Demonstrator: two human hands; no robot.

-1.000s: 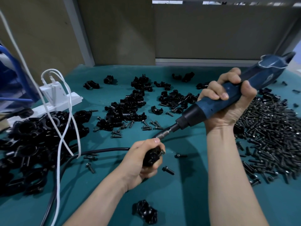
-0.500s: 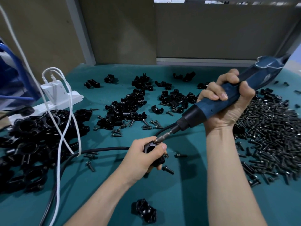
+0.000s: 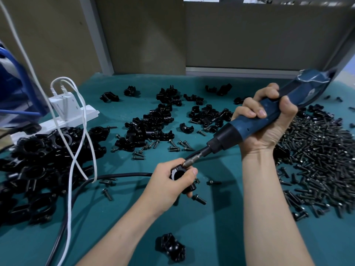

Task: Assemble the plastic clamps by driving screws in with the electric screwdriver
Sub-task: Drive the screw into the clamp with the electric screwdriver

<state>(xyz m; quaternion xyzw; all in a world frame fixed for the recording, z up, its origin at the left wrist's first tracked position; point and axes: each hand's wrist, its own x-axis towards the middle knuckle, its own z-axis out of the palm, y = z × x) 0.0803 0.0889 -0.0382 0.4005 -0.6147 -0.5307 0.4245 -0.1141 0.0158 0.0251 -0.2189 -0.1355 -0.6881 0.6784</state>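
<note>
The left hand [image 3: 169, 187] curls round a black plastic clamp [image 3: 177, 173] held just above the teal counter [image 3: 215, 239]. The right hand [image 3: 269, 129] wraps tight round the blue electric screwdriver [image 3: 247, 128], which slants down toward 8 o'clock, its bit [image 3: 190, 162] touching the clamp's top edge.

From the held clamp:
- a broad pile of black screws [image 3: 322, 162] lies at 3 o'clock
- a heap of clamps [image 3: 42, 166] at 9 o'clock
- scattered clamp halves [image 3: 153, 127] at 12 o'clock
- one lone clamp piece [image 3: 171, 246] at 6 o'clock
- a white power strip [image 3: 76, 118] at 10 o'clock
</note>
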